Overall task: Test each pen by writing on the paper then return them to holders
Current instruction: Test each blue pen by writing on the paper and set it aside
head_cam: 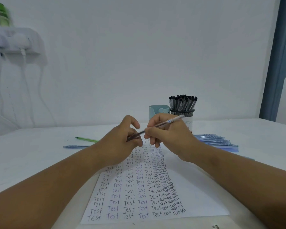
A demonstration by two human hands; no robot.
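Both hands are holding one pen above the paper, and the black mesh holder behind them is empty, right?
Not quite: the head view shows the black mesh holder packed with pens. The rest holds: both hands, left and right, hold one pen above the paper.

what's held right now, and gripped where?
One pen, held by both hands: right hand pinches the middle of the barrel, left hand grips the dark end, likely the cap.

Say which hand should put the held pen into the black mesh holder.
Right hand: it grips the pen by the barrel and lies nearer the mesh holder; the left hand only pinches the pen's end.
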